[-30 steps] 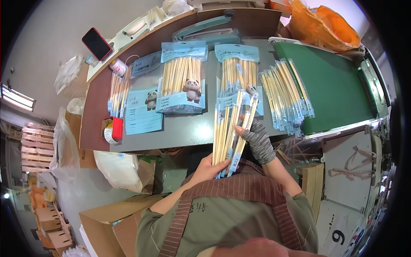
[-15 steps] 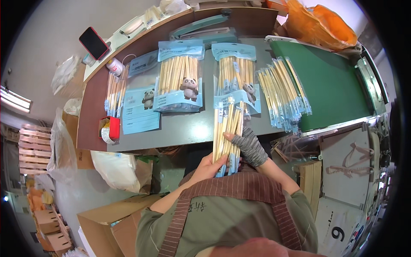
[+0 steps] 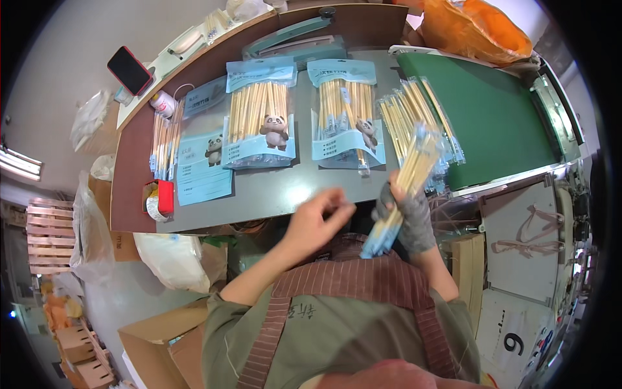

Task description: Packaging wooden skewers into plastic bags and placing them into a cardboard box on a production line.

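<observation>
My right hand (image 3: 413, 214), in a grey fingerless glove, is closed around a bundle of wrapped chopsticks (image 3: 420, 161). The bundle tilts up to the right and is smeared by motion. My bare left hand (image 3: 314, 223) hovers in front of the table edge, fingers loosely curled and apart from the thumb, with nothing visible in them. Beyond it lies a light-blue panda bag (image 3: 329, 139) with chopsticks inside; one wrapped pair (image 3: 361, 159) pokes past its lower edge. A fuller panda bag (image 3: 259, 113) lies to its left. Loose wrapped chopsticks (image 3: 396, 120) are piled behind the held bundle.
Flat blue bags (image 3: 204, 172) and more wrapped chopsticks (image 3: 165, 146) lie at the table's left, near a red tape dispenser (image 3: 166, 196) and a white bottle (image 3: 163, 104). A teal sealer (image 3: 295, 48) stands behind. A green board (image 3: 476, 123) covers the right side.
My left hand has let go of the bundle and moved left and up. My right hand has carried the bundle right, tilting it. The whole view has shifted slightly.
</observation>
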### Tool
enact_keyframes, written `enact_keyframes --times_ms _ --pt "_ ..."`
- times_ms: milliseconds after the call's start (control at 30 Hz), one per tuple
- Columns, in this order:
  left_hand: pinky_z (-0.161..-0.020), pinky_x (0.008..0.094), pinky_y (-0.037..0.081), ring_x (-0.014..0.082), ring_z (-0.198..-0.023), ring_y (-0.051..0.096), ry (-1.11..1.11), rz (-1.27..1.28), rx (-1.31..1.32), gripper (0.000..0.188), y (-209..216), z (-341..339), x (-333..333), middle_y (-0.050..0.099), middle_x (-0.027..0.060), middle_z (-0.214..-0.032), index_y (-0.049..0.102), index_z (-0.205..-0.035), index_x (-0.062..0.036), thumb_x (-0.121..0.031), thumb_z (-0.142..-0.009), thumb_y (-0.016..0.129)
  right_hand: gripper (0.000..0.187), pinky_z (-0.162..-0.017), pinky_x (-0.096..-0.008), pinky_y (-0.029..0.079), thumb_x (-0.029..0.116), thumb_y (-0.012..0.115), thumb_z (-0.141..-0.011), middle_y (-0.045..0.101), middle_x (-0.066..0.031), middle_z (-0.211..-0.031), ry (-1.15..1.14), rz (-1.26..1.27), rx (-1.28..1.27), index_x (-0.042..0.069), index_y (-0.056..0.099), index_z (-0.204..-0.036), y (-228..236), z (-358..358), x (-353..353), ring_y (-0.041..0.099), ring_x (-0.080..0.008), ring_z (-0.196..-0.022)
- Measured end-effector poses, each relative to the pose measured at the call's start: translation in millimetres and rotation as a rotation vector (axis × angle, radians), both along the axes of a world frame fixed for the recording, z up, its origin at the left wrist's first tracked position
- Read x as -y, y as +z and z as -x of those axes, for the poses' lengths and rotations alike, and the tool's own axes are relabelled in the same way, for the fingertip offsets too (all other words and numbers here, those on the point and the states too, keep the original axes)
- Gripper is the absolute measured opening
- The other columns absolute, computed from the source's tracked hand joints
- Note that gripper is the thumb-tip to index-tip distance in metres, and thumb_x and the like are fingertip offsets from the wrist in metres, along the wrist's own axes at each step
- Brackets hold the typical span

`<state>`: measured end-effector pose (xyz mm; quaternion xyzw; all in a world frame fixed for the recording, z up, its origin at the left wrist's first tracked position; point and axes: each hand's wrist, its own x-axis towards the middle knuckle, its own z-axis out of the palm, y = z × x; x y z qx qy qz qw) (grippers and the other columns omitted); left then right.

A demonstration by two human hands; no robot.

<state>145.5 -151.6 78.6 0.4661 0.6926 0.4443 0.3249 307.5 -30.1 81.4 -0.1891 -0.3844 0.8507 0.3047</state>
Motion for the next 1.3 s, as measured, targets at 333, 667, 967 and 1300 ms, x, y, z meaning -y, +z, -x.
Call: enact_keyframes --times_ms 333,667,967,1300 --pt "-0.064 0.0349 0.046 0.0261 -0.075 0.057 -0.016 -0.136 -0.254 0.028 -34 80 -145 0.057 0.0098 -0.088 0.062 -0.106 -0.0057 -0.006 -0.078 0.06 0.039 -0.072 -0.0396 0.05 0.016 0.069 -0.075 0.061 -0.0169 -0.09 -0.003 -1.298 1.257 0.007 0.051 -0.108 -29 -34 1 0.061 -0.0341 -0.084" --pt "-0.059 0.0316 0.048 0.0235 -0.075 0.058 0.0 -0.583 -0.901 0.031 -26 39 -115 0.049 0.007 -0.083 0.059 -0.106 -0.0011 -0.002 -0.076 0.055 0.048 -0.08 -0.0405 0.048 0.019 0.065 -0.079 0.061 -0.0221 -0.095 -0.041 -1.082 1.422 0.0 0.045 -0.119 -15 -17 -70 0.061 -0.037 -0.089" --pt "-0.055 0.0366 0.048 0.0299 -0.067 0.059 0.241 -0.689 -0.575 0.031 -20 24 -151 0.054 0.0109 -0.083 0.054 -0.105 -0.0048 -0.008 -0.075 0.06 0.045 -0.071 -0.045 0.049 0.016 0.061 -0.081 0.06 -0.0242 -0.092 -0.083 -1.27 1.55 0.001 0.038 -0.117 -26 31 -20 0.061 -0.04 -0.08" --pt "-0.062 0.0369 0.047 0.0277 -0.08 0.057 0.024 -0.593 -0.549 0.033 -51 -8 -77 0.053 0.009 -0.089 0.056 -0.102 -0.0047 -0.004 -0.071 0.064 0.055 -0.084 -0.0407 0.046 0.012 0.063 -0.075 0.056 -0.0241 -0.106 -0.334 -1.256 0.99 0.001 0.041 -0.125 -53 5 -23 0.056 -0.0408 -0.097"
